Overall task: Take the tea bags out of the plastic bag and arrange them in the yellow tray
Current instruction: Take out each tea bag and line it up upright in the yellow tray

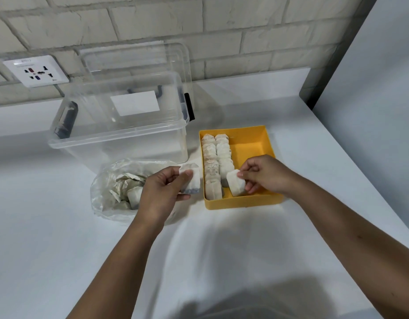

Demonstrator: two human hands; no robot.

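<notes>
1. Head view: the left hand [162, 192] pinches a tea bag [191, 180] between thumb and fingers, held up between the plastic bag [107, 187] and the yellow tray [245, 201].
2. The right hand [263, 173] pinches a second tea bag [235, 184], low inside the tray's near end, just beside the inner row.
3. Two rows of tea bags [214, 166] fill the tray's left half.
4. The plastic bag sits open on the white table [222, 249] left of the tray, with loose tea bags [127, 189] inside.
5. A clear storage box [120, 134] stands behind the bag, with a wall socket [35, 71] on the brick wall.
</notes>
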